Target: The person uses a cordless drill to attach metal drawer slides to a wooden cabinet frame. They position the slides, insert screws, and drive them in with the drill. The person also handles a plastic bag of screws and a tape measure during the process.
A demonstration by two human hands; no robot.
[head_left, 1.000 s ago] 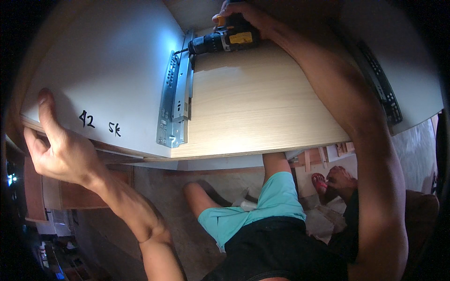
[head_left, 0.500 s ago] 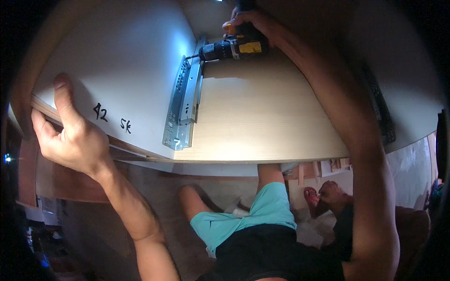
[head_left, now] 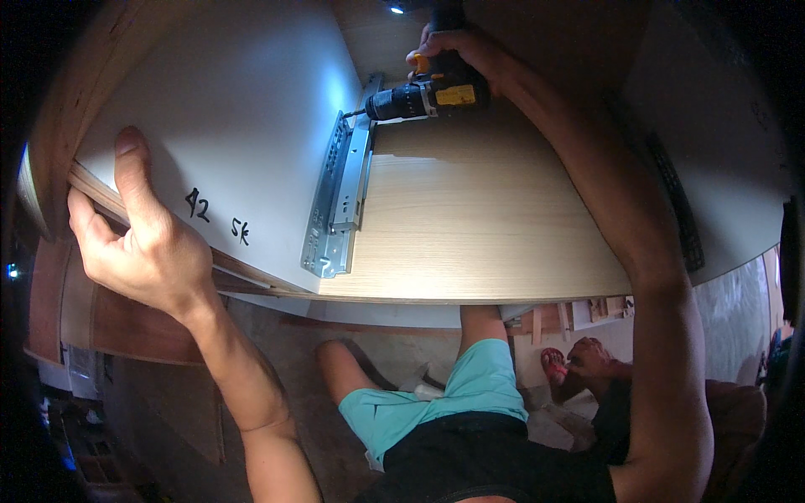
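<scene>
Black-and-yellow drill, right hand wrapped round its handle — bit pointing left, crosswise to the long steel slide, perhaps touching — while the left hand clasps the white panel edge.

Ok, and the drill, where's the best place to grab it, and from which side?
Probably the handle, from the right, where the right hand grips it. The drill points left, its bit at the metal rail, and the handle sticks out toward the cabinet's back, so a right-side grip should stay clear of the bit.
</scene>
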